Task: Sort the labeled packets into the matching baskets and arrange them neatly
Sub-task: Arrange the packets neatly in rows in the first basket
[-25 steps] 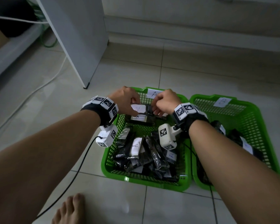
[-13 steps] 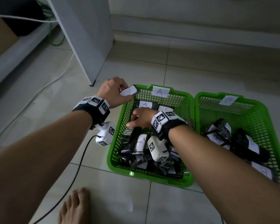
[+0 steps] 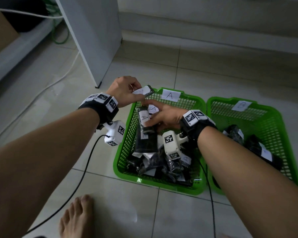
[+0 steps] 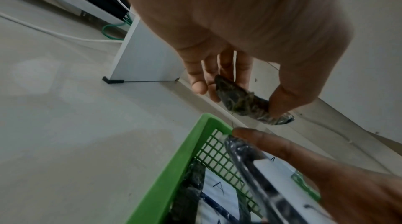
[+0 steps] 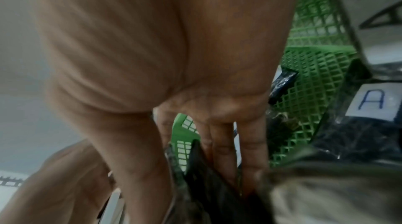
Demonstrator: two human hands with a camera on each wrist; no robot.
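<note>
The landmark here is the green plastic mesh basket with the paper "A" tag [image 3: 145, 134], standing on the tiled floor beside a second green mesh basket tagged "B" [image 3: 272, 121].

The left hand [image 3: 123, 91] hovers just over that basket's far-left corner, its grip closed in a pinch of thumb and fingers on a dark, plastic-wrapped packet with a white "A" label [image 3: 143, 91]. The packet's long axis runs roughly along the basket's far wall, its free end pointing toward the tag.

Inside the basket, near the far wall, the right hand [image 3: 163, 115] lies with straight fingers pressing on another dark "A"-labelled packet [image 3: 144, 119], which stands on edge against the left wall with its long axis running from far wall to near wall. Nothing is curled around it.

The held packet sits just above and beyond that upright one, so the left hand is plainly the nearer. Judging from this, it needs to be lowered and turned a quarter to lie parallel beside its neighbour.
</note>
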